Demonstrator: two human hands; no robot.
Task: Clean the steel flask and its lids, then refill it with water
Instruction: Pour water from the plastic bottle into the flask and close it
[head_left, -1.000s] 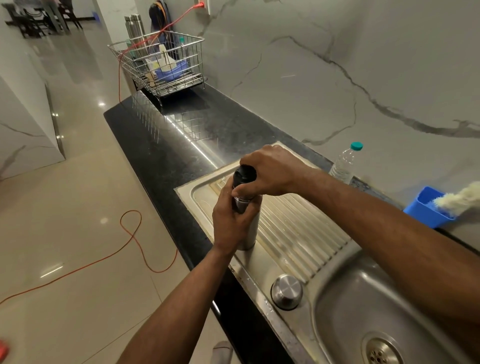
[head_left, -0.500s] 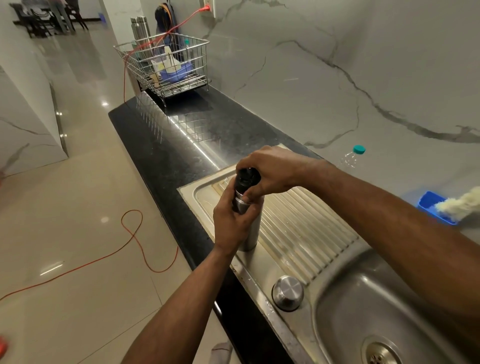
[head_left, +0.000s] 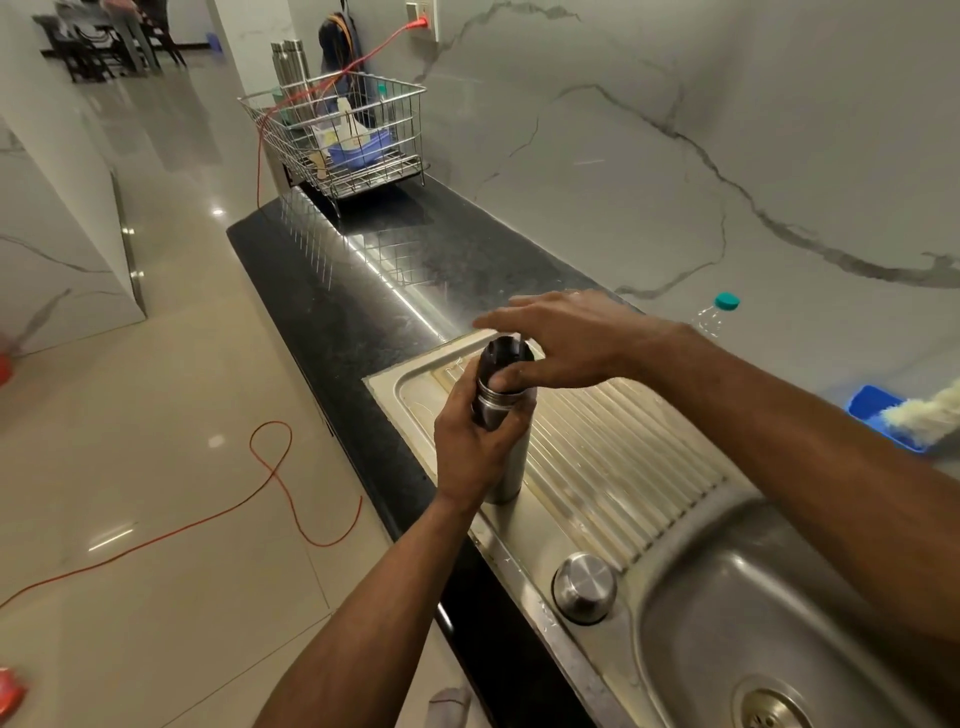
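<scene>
On the ribbed drainboard (head_left: 613, 457) of the steel sink (head_left: 779, 613) one steel flask (head_left: 511, 457) stands upright, near the front edge. Left hand (head_left: 475, 447) comes up from below and wraps round the flask's upper body, fingers curled about it just under the threaded neck. Right hand (head_left: 566, 338) reaches in from the right with the forearm stretched across the drainboard; its fingers are spread out fairly straight over the black inner lid (head_left: 501, 358) on the flask's mouth, the thumb touching the lid's side, so more of a loose touch than a real grip.

Count-wise: one round steel lid (head_left: 584, 587) lies by itself on the sink rim beside the basin, well apart from the flask. One clear plastic bottle (head_left: 714, 314) with a teal cap stands by the marble wall, one blue tub (head_left: 878, 410) at the far right, and one wire basket (head_left: 343, 135) further down the black counter (head_left: 332, 291).
</scene>
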